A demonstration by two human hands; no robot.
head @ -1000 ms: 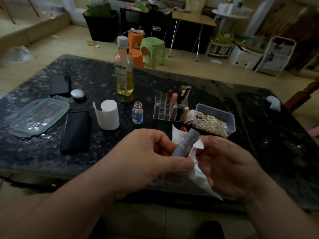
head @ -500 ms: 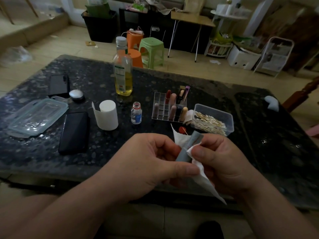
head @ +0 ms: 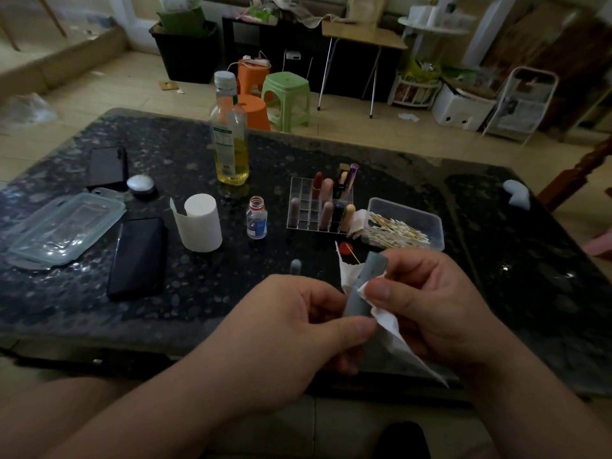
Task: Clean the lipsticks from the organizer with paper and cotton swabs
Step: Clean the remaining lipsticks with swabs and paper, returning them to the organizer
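Observation:
My left hand (head: 291, 329) grips the lower end of a grey lipstick tube (head: 366, 283) above the table's near edge. My right hand (head: 427, 303) pinches a piece of white paper (head: 387, 323) against the tube's side with thumb and fingers. A small grey cap (head: 295, 266) stands on the table just beyond my left hand. The clear organizer (head: 304, 207) holds several lipsticks farther back. A clear box of cotton swabs (head: 405, 223) sits to its right, with a loose swab and a red cap (head: 346, 248) in front.
A paper roll (head: 200, 223), a small open bottle (head: 256, 218) and a tall bottle of yellow liquid (head: 230, 144) stand left of the organizer. Two black phones (head: 137, 256), a clear lid (head: 63, 226) and a silver disc (head: 140, 184) lie on the dark table's left side.
My right thumb has slid the paper up along the tube while the left hand keeps its hold. The tube has tilted more upright.

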